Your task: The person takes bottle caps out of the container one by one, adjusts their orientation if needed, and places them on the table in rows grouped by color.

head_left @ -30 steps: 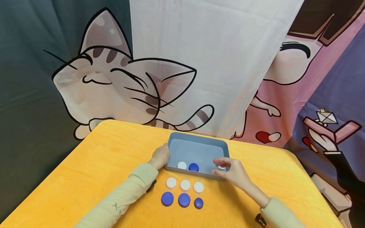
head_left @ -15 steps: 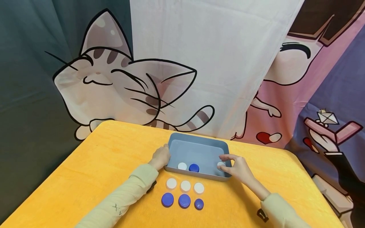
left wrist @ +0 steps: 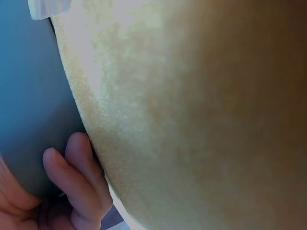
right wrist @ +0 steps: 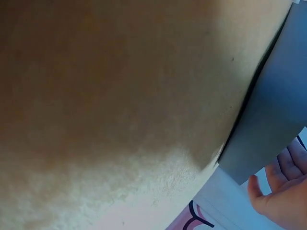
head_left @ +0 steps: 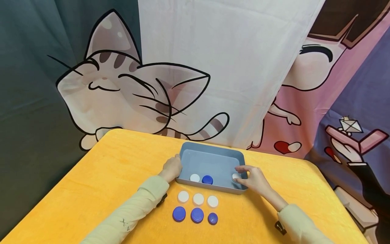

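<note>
My left hand [head_left: 171, 168] grips the left wall of a shallow blue-grey tray [head_left: 211, 161]; in the left wrist view its curled fingers [left wrist: 76, 177] lie against the tray's outer side. At the tray's right end, the thumb and fingers of my right hand [head_left: 257, 179] stand apart around a white bottle cap [head_left: 235, 176], the thumb overlapping its edge. Another white cap [head_left: 194, 178] and a blue cap [head_left: 207, 180] lie along the tray's near wall. The right wrist view has my right hand [right wrist: 283, 196] over the wall, with the cap out of sight.
In front of the tray lie three white caps [head_left: 198, 199] in a row. Three blue caps [head_left: 197, 215] line up nearer, the rightmost one smaller. A yellow cloth [head_left: 122, 162] covers the table, and a cartoon-printed curtain [head_left: 231, 67] hangs behind it.
My right hand has shifted a little right from over the cap, bringing the white cap into fuller view between thumb and fingers. The left hand keeps its place on the tray.
</note>
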The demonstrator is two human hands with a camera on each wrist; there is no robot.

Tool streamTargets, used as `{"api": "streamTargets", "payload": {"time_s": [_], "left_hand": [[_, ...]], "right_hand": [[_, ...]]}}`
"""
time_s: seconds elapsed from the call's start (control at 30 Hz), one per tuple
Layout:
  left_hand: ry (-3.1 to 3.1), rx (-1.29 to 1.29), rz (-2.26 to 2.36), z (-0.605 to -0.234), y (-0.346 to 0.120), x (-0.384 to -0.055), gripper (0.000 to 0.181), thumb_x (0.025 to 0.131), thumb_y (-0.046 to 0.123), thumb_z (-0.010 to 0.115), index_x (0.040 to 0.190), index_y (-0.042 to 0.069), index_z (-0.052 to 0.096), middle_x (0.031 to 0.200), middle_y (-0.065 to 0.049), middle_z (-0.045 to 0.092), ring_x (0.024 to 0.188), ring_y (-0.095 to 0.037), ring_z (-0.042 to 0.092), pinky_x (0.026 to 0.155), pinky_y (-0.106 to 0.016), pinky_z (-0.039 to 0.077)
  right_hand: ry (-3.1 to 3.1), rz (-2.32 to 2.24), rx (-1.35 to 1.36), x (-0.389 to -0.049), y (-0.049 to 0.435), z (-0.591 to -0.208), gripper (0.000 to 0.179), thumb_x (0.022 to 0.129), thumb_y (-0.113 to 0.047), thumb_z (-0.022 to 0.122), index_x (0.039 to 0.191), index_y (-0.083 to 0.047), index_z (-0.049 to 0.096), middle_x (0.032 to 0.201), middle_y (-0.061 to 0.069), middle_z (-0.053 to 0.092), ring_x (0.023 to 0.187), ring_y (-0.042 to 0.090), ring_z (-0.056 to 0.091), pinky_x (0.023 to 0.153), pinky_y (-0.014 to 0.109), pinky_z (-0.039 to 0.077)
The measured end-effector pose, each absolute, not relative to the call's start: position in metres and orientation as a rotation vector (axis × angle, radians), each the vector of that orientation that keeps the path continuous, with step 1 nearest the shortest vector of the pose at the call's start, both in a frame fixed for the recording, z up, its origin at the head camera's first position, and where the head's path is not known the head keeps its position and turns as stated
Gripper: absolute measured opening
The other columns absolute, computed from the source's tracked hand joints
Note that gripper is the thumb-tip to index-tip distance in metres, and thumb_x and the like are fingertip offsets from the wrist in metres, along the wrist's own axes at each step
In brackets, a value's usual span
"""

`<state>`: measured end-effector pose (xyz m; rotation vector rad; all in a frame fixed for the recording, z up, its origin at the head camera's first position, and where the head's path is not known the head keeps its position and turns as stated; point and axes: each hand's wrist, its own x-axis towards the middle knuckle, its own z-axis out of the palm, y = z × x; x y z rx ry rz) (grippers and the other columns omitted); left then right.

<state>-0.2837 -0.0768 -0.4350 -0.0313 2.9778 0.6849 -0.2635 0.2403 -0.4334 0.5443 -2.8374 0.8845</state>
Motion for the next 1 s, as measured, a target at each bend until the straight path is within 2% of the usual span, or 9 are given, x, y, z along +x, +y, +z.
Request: {"api": "streamTargets", "payload": {"time_s": [0.57, 1.0], "left_hand": [[2.98, -0.038, 0.681, -0.4345, -0.0757, -0.2828, 0.026, 0.095, 0.006, 0.051, 0.117, -0.007, 0.05, 0.094, -0.023, 0.064, 0.086, -0.033, 0.066, 0.073, -0.042, 0.053], [3.0, -0.024, 0.681, -0.4347, -0.0772, -0.2822, 0.024, 0.095, 0.007, 0.052, 0.114, -0.007, 0.05, 0.091, -0.023, 0.064, 0.085, -0.035, 0.066, 0.071, -0.042, 0.053]], "right_hand": [[-2.892, 0.678, 0.664, -0.2663, 0.2351, -0.4359, 0.039, 0.069, -0.011, 0.085, 0.105, -0.002, 0.071, 0.1, 0.009, 0.072, 0.087, 0.019, 0.064, 0.079, 0.038, 0.054], [-2.898, 0.6, 0.696, -0.2667, 0.233, -0.4344, 0.035, 0.068, -0.01, 0.085, 0.1, -0.002, 0.073, 0.093, 0.007, 0.071, 0.079, 0.015, 0.059, 0.073, 0.033, 0.053]]}}
